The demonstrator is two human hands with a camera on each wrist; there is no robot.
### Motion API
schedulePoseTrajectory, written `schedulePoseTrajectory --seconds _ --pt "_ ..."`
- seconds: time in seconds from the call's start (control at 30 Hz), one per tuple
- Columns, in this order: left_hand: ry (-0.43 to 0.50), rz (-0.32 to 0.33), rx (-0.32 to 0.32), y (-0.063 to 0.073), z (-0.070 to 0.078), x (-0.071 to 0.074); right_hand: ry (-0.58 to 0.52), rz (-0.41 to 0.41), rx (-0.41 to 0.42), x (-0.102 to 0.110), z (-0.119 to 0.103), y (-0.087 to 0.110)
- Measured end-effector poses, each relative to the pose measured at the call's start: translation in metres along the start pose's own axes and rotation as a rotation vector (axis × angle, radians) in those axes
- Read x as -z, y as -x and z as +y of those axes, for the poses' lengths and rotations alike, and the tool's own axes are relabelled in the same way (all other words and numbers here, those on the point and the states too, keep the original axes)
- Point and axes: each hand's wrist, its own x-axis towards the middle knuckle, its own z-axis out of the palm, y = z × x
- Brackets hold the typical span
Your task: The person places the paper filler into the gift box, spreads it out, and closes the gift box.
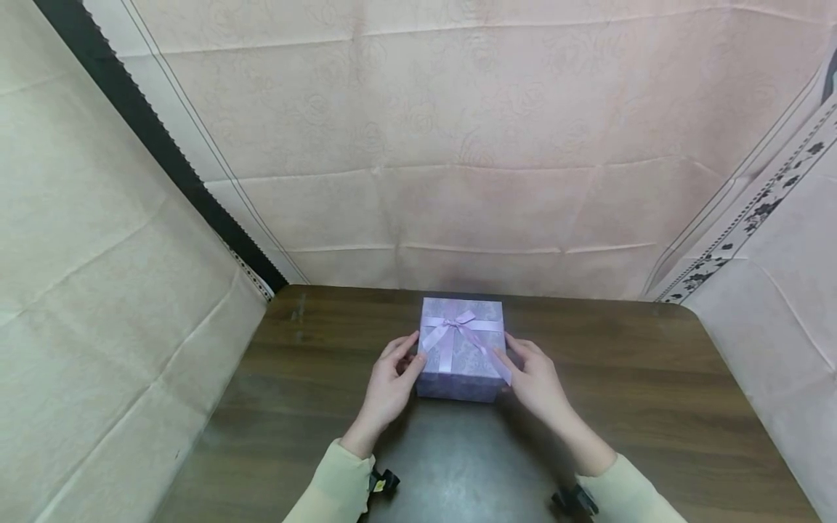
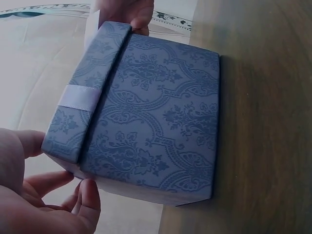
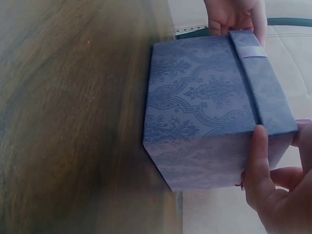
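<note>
A lavender gift box (image 1: 458, 388) with a damask pattern stands on the table, its lid (image 1: 485, 350) seated on top. Pale purple ribbon crosses the lid and ends in a bow (image 1: 461, 321). My left hand (image 1: 390, 381) grips the lid's left side; in the left wrist view its thumb is at the lid's corner, with curled fingers by the seam (image 2: 92, 126). On the opposite side my right hand (image 1: 539, 381) holds the lid, one fingertip at its lower edge (image 3: 258, 122). A ribbon tail hangs beside the right thumb.
The brown wooden table (image 1: 314, 407) reaches back to a pale pink cloth (image 1: 471, 211). Cream cloth (image 1: 131, 305) hangs at the left, and white cloth with a floral border (image 1: 765, 211) at the right. Wrist cameras (image 1: 384, 481) sit at both sleeves.
</note>
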Motion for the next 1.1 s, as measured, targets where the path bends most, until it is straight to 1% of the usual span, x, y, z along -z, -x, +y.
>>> schedulePoseTrajectory --seconds 0.13,0.23,0.4,0.5,0.63,0.73,0.8,0.97,1.1 --pt "0.016 0.008 -0.001 -0.001 -0.004 -0.002 0.13 0.026 0.06 -0.004 0.0 -0.003" --pt "0.029 0.007 0.008 -0.001 -0.008 -0.003 0.192 0.039 0.08 -0.006 0.0 -0.005" --pt "0.021 -0.019 0.027 -0.001 -0.015 -0.005 0.221 0.016 0.078 -0.007 0.002 -0.008" --pt "-0.016 -0.049 0.03 -0.004 -0.017 -0.004 0.231 -0.009 0.093 -0.007 0.004 -0.011" --pt "-0.053 -0.095 0.032 -0.012 -0.021 -0.003 0.237 -0.016 0.161 -0.007 0.009 -0.018" --pt "-0.058 -0.121 0.034 -0.018 -0.023 -0.004 0.251 -0.014 0.217 -0.008 0.011 -0.023" --pt "-0.058 -0.13 0.04 -0.02 -0.023 -0.004 0.266 -0.016 0.234 -0.008 0.011 -0.026" --pt "-0.072 -0.14 0.058 -0.021 -0.023 -0.003 0.316 -0.027 0.237 -0.009 0.009 -0.03" --pt "-0.113 -0.162 0.055 -0.022 -0.025 -0.001 0.371 -0.034 0.239 -0.008 0.006 -0.033"
